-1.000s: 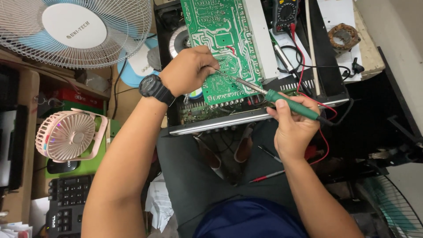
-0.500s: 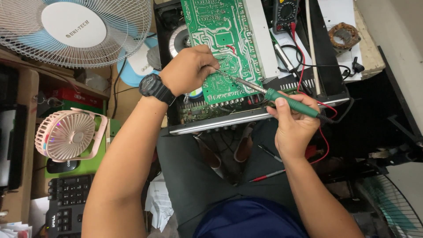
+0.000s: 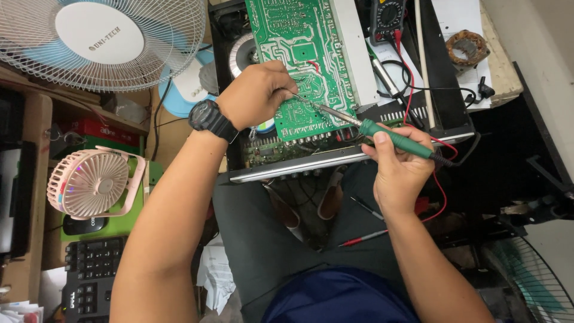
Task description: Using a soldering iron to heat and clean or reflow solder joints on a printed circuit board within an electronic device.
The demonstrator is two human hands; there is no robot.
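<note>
Cluttered repair surface [image 3: 496, 72], fans to the left. My right hand [image 3: 397, 173] was clamped pen-style on the green soldering iron [image 3: 394, 139] handle, tip down on the green circuit board [image 3: 305, 66]. My left hand [image 3: 257, 93] was curled shut at the board's edge; what it pinched, I couldn't tell. I judged the iron light and stiff, to be gripped by the handle only; the board looked rigid but fragile, best held at the edges.

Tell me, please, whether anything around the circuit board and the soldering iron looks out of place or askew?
Yes: the green circuit board stands tilted up out of the open chassis, solder side facing the camera, steadied by the left hand. The right hand holds the soldering iron to it. Nothing looks spilled or damaged.
</note>
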